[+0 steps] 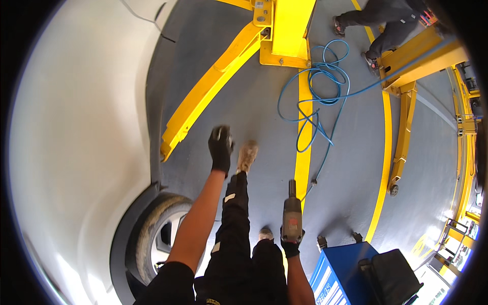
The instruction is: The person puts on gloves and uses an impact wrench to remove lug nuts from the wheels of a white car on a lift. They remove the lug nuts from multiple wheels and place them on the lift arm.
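Observation:
My right hand [291, 247], in a black glove, is wrapped round the handle of an impact wrench [292, 219]. A dark, long socket [292, 188] on the wrench points ahead, away from me. My left hand [220, 147], also gloved in black, is held out in front with its fingers curled in. Whether it holds anything small cannot be made out. On the left stands a white vehicle [81, 127], its wheel [152, 239] close beside my left forearm. A blue air hose [325, 81] lies in loops on the floor, and one end runs back toward the wrench.
A yellow lift post [290, 30] stands ahead, its arm [213, 86] reaching toward the vehicle. Another yellow lift arm [403, 137] lies to the right. A blue cart [340, 269] with a black case [394, 277] is at my lower right. A person [378, 23] walks at the far right.

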